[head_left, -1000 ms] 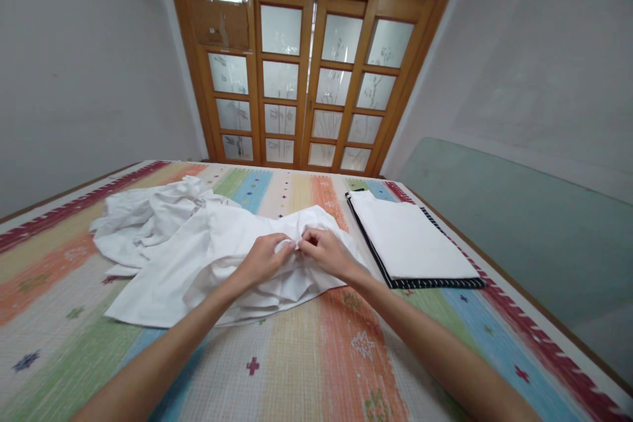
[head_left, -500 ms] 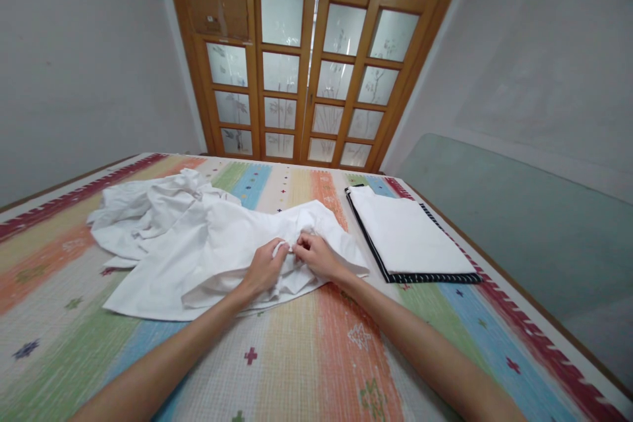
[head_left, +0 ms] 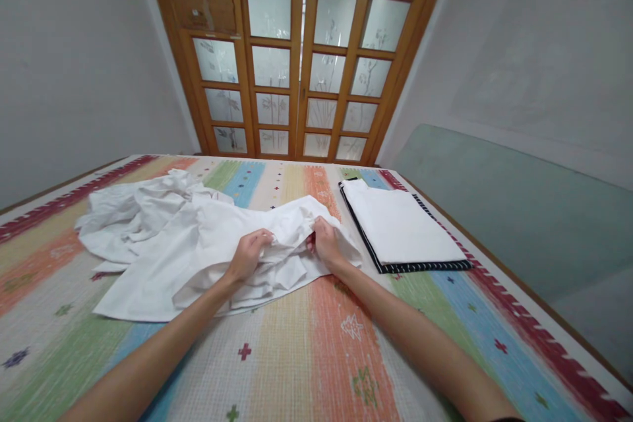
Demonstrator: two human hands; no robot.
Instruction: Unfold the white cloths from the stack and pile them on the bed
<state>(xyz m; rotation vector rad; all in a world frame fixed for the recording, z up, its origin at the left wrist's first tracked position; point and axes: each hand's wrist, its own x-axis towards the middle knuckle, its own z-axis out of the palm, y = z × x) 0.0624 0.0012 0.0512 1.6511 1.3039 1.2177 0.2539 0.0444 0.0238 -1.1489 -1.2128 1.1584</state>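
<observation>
Both hands are pinching folds of the crumpled white garment (head_left: 198, 244), left hand (head_left: 246, 256) just beside right hand (head_left: 326, 245); a folded white cloth (head_left: 400, 224) is lying right of them on the striped bedspread (head_left: 306, 356).

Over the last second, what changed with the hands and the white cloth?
The left hand and right hand, pinched together at one spot on the cloth, have drawn apart sideways, each keeping its grip on a fold. The cloth heap and the folded stack to the right lie as before.
</observation>
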